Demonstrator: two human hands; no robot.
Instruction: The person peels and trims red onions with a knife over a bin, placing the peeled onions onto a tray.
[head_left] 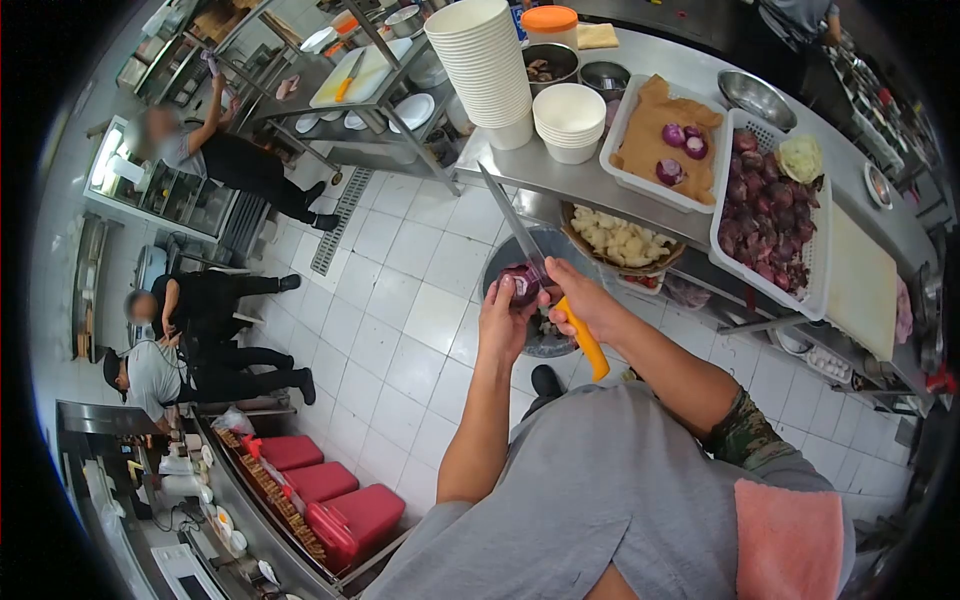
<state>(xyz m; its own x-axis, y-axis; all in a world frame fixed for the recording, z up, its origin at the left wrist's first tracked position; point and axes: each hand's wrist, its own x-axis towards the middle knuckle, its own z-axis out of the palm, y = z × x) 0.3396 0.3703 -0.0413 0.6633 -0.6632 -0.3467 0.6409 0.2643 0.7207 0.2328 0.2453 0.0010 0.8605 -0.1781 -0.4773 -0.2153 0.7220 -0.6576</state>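
The left hand [498, 322] curls around a glossy, rounded purple onion [521, 286]; the right hand [584, 296] grips the smooth yellow-orange handle of a long-bladed metal knife [517, 225] beside it. Below sits a round grey bin [553, 348]. Nearby, a steel tabletop [560, 177] carries a white plastic crate [768, 293] of papery onions [770, 205].

Worn items, per head cam. Shirt [610, 470]: gray, plain, loose cut, soft creases across the front; V-shaped opening w/ visible edge nr. bottom of view. R. sleeve end [748, 432]: camo pattern, green/brown/blk., approx. at elbow. L. forearm [474, 445] bare; R. forearm [655, 352] likewise. Cloth [788, 540]: pink, approx. rectangular, fuzzy texture, lying over shirt on R. side. Shoe [546, 381]: blk., rounded toe, partly hidden by shirt. Hands, L. [503, 325] & R. [582, 295]: bare.
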